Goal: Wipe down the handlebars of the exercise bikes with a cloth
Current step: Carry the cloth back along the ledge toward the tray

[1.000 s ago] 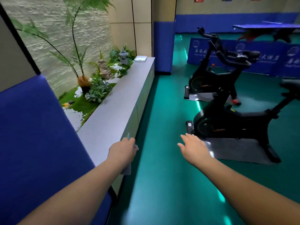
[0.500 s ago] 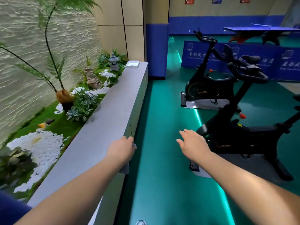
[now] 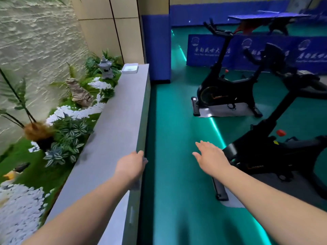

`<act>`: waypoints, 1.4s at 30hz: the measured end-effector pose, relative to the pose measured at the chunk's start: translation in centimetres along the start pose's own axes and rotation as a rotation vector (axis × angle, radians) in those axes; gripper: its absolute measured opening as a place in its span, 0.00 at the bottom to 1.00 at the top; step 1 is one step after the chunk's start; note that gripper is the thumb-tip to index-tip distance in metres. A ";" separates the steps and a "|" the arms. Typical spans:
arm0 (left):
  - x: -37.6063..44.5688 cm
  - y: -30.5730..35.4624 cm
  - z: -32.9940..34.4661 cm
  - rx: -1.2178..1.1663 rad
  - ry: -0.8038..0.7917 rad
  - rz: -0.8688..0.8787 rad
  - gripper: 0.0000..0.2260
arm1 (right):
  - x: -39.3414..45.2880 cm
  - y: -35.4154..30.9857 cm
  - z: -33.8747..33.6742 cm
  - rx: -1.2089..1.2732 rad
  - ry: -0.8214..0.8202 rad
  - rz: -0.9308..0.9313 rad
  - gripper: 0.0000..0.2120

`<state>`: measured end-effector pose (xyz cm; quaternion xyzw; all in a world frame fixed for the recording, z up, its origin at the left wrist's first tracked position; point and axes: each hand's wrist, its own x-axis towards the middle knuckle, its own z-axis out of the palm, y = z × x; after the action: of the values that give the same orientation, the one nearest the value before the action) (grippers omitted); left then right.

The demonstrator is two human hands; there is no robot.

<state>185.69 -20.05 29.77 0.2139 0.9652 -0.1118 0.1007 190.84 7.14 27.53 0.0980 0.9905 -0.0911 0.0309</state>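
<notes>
My left hand [image 3: 131, 165] grips a pale grey cloth [image 3: 136, 185]; only a corner shows below my fist, over the edge of the grey ledge. My right hand [image 3: 210, 157] is held out flat with fingers spread, empty, above the green floor. Two black exercise bikes stand to the right. The near bike [image 3: 276, 152] is just right of my right hand, and its handlebars [image 3: 270, 55] rise high above it, blurred. The far bike [image 3: 224, 91] stands further back, with handlebars [image 3: 215, 30] at the top.
A long grey ledge [image 3: 113, 138] runs along the left, with a small white tray [image 3: 130, 68] at its far end and a planted rock garden [image 3: 67, 124] behind it. Blue barriers [image 3: 251, 50] and a blue table tennis table [image 3: 269, 16] stand at the back. Green floor [image 3: 177, 131] lies between ledge and bikes.
The view has moved forward along the ledge and the bikes are closer. Both hands keep their poses, the left still gripping the cloth.
</notes>
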 end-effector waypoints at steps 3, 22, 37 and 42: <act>5.3 -1.0 -0.9 -0.030 0.007 -0.011 0.11 | 5.6 0.4 0.2 0.010 -0.006 0.007 0.26; 44.1 -8.8 -6.5 -0.202 0.079 -0.123 0.07 | 45.6 3.0 -1.7 0.009 -0.057 -0.032 0.25; 75.0 -18.4 -10.5 -0.245 0.082 -0.062 0.07 | 75.2 0.3 -2.1 0.056 -0.051 0.055 0.25; 84.3 -19.3 -12.4 -0.188 0.052 -0.028 0.06 | 84.7 1.0 -3.0 0.056 -0.035 0.054 0.24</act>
<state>100.60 -1.04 24.52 0.1928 0.9766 -0.0167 0.0938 108.03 24.58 23.57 0.1238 0.9839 -0.1199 0.0478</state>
